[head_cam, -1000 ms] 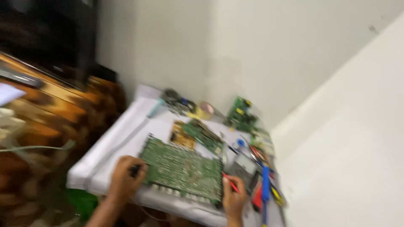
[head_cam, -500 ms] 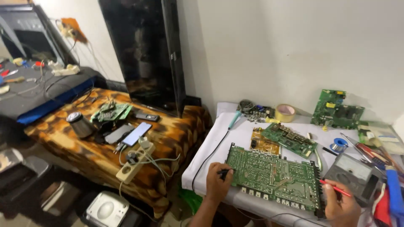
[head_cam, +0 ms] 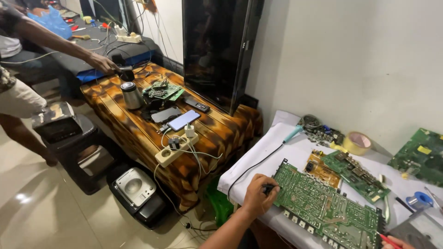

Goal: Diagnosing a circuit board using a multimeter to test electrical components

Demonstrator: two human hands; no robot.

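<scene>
A large green circuit board (head_cam: 325, 205) lies on the white-covered table (head_cam: 258, 152) at the lower right. My left hand (head_cam: 258, 196) grips a black test probe (head_cam: 269, 188) whose tip rests on the board's left edge; its black lead runs back across the cloth. Only the fingertips of my right hand (head_cam: 397, 242) show at the bottom right corner, holding a red probe (head_cam: 386, 239) near the board's right end.
Smaller green boards (head_cam: 355, 173) (head_cam: 422, 157), a tape roll (head_cam: 357, 142) and a blue spool (head_cam: 421, 199) lie behind. Left stands a low patterned table (head_cam: 138, 129) with phones, a power strip (head_cam: 175, 147) and a dark television panel (head_cam: 217, 46). Another person's arm (head_cam: 60, 44) reaches over it. A black stool (head_cam: 64, 133) sits on the floor.
The view has swung left and down, bringing the patterned table and another person into sight. My hands stay on the board with the probes; the right hand slips to the frame's corner.
</scene>
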